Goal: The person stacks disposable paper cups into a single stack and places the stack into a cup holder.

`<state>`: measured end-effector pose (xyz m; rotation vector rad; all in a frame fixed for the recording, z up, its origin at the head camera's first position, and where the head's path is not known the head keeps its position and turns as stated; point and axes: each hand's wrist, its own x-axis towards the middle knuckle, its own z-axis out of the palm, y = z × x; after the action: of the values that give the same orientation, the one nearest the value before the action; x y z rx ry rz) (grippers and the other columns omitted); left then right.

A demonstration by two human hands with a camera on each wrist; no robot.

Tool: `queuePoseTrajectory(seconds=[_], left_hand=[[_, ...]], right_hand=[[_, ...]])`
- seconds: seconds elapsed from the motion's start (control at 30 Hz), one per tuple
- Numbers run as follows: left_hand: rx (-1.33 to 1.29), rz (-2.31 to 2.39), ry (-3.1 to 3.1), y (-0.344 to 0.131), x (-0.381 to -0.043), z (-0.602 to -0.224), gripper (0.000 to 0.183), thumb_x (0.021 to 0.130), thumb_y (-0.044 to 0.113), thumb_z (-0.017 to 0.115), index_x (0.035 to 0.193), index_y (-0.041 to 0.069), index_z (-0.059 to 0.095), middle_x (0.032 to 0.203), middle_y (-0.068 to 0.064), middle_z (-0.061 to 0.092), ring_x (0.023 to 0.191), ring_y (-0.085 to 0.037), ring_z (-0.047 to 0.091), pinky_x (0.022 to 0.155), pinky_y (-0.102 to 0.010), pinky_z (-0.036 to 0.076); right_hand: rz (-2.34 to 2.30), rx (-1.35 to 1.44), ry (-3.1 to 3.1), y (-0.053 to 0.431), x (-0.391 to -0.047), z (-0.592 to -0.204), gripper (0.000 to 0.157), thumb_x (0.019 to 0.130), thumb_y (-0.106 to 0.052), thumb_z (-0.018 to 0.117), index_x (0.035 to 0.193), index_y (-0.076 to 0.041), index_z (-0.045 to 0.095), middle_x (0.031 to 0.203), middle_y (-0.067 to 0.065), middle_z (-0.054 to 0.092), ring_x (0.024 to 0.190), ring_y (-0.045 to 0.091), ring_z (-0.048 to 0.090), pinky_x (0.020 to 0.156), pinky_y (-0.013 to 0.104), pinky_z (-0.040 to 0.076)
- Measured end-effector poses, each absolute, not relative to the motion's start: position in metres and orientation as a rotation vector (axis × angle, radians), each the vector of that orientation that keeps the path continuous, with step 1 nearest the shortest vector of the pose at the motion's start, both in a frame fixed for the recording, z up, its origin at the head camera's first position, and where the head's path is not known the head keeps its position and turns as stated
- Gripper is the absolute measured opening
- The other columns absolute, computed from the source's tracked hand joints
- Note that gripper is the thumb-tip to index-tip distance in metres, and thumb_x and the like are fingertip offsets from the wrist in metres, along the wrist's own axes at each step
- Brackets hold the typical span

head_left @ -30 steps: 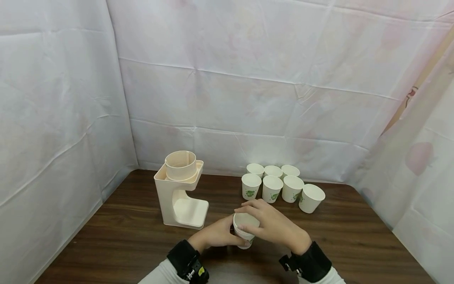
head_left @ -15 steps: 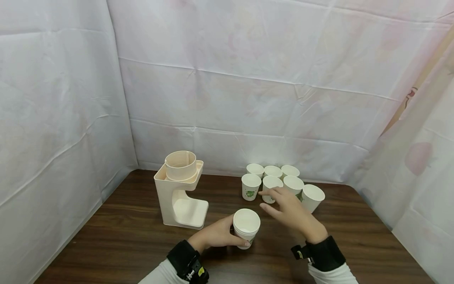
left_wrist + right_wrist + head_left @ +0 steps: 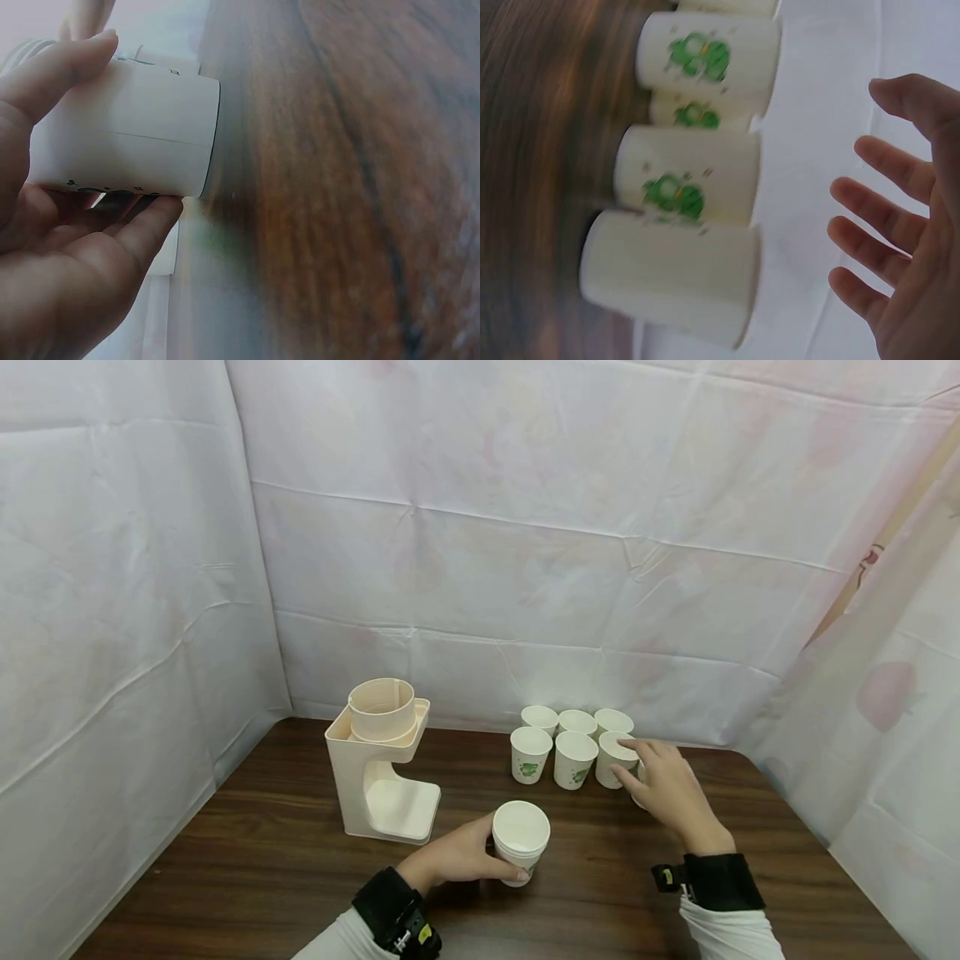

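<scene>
right hand (image 3: 922,251) spread near white cups (image 3: 690,169), several green-printed

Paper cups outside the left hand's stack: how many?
7: back-left cup, back-middle cup, back-right cup, front-left cup, front-middle cup, front-right cup, and rightmost cup, mostly behind the right hand in head view. Nested ones may be hidden.

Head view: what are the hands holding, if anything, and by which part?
The left hand grips the stacked cups round their outer side; the right hand is open, holding nothing.
</scene>
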<state>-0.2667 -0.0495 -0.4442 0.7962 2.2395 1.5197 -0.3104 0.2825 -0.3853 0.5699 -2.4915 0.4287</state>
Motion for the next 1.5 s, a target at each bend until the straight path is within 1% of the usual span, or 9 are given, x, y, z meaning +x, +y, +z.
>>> queuePoseTrajectory(seconds=[0.13, 0.33, 0.47, 0.53, 0.73, 0.93, 1.13, 1.3, 1.5], left_hand=[[0.794, 1.509, 2.258, -0.050, -0.267, -0.445, 0.075, 0.079, 0.024, 0.087, 0.143, 0.021, 0.048, 0.123, 0.013, 0.061, 0.120, -0.010, 0.054, 0.106, -0.040, 0.036], [0.785, 1.507, 2.260, -0.051, -0.267, -0.444, 0.076, 0.079, 0.024, 0.087, 0.143, 0.021, 0.048, 0.123, 0.014, 0.061, 0.121, -0.010, 0.053, 0.107, -0.041, 0.036], [0.798, 1.513, 2.249, -0.050, -0.267, -0.444, 0.076, 0.079, 0.024, 0.087, 0.144, 0.021, 0.047, 0.124, 0.013, 0.061, 0.121, -0.010, 0.053, 0.106, -0.040, 0.036], [0.803, 1.515, 2.245, -0.050, -0.267, -0.444, 0.076, 0.079, 0.023, 0.087, 0.144, 0.022, 0.047, 0.124, 0.013, 0.061, 0.121, -0.010, 0.054, 0.106, -0.039, 0.036], [0.795, 1.520, 2.245, -0.050, -0.266, -0.443, 0.075, 0.079, 0.023, 0.087, 0.143, 0.021, 0.048, 0.123, 0.013, 0.061, 0.120, -0.010, 0.054, 0.107, -0.040, 0.036], [0.805, 1.513, 2.254, -0.050, -0.265, -0.440, 0.075, 0.079, 0.021, 0.087, 0.143, 0.019, 0.048, 0.124, 0.010, 0.061, 0.120, -0.011, 0.054, 0.106, -0.039, 0.035], [0.793, 1.526, 2.251, -0.050, -0.264, -0.438, 0.074, 0.079, 0.017, 0.087, 0.142, 0.020, 0.049, 0.122, 0.011, 0.062, 0.119, -0.010, 0.054, 0.106, -0.037, 0.036], [0.800, 1.523, 2.247, -0.049, -0.265, -0.439, 0.074, 0.079, 0.017, 0.087, 0.142, 0.019, 0.049, 0.122, 0.011, 0.062, 0.119, -0.010, 0.054, 0.105, -0.036, 0.036], [0.803, 1.519, 2.240, -0.049, -0.267, -0.443, 0.074, 0.079, 0.021, 0.087, 0.142, 0.019, 0.048, 0.122, 0.012, 0.062, 0.119, -0.010, 0.054, 0.106, -0.036, 0.036]], right_hand=[[0.435, 0.510, -2.492, 0.293, -0.313, -0.392, 0.048, 0.091, -0.026, 0.075, 0.130, 0.000, 0.062, 0.125, 0.024, 0.061, 0.117, 0.050, 0.050, 0.093, 0.065, 0.038], [0.413, 0.428, -2.485, 0.303, -0.317, -0.402, 0.049, 0.091, -0.027, 0.076, 0.129, -0.001, 0.061, 0.125, 0.024, 0.060, 0.113, 0.053, 0.051, 0.086, 0.067, 0.041], [0.417, 0.341, -2.497, 0.308, -0.321, -0.406, 0.051, 0.091, -0.031, 0.075, 0.129, 0.000, 0.061, 0.128, 0.026, 0.057, 0.113, 0.056, 0.049, 0.082, 0.070, 0.041], [0.421, 0.295, -2.521, 0.311, -0.322, -0.408, 0.054, 0.092, -0.035, 0.073, 0.130, 0.000, 0.059, 0.131, 0.028, 0.054, 0.114, 0.057, 0.047, 0.081, 0.070, 0.041], [0.442, 0.189, -2.680, 0.318, -0.326, -0.410, 0.067, 0.099, -0.049, 0.060, 0.142, 0.000, 0.049, 0.144, 0.033, 0.040, 0.125, 0.059, 0.037, 0.089, 0.073, 0.036], [0.436, 0.164, -2.768, 0.323, -0.330, -0.413, 0.077, 0.099, -0.059, 0.051, 0.148, 0.001, 0.041, 0.150, 0.033, 0.034, 0.129, 0.059, 0.032, 0.090, 0.075, 0.034], [0.437, 0.160, -2.833, 0.325, -0.331, -0.414, 0.083, 0.099, -0.062, 0.047, 0.152, 0.001, 0.036, 0.155, 0.032, 0.027, 0.134, 0.058, 0.026, 0.093, 0.077, 0.030], [0.448, 0.175, -2.856, 0.324, -0.330, -0.414, 0.084, 0.100, -0.061, 0.046, 0.152, 0.003, 0.034, 0.156, 0.031, 0.026, 0.135, 0.058, 0.023, 0.095, 0.077, 0.028], [0.449, 0.203, -2.828, 0.324, -0.333, -0.416, 0.076, 0.102, -0.056, 0.047, 0.150, 0.002, 0.039, 0.151, 0.031, 0.034, 0.132, 0.059, 0.027, 0.094, 0.076, 0.029]])
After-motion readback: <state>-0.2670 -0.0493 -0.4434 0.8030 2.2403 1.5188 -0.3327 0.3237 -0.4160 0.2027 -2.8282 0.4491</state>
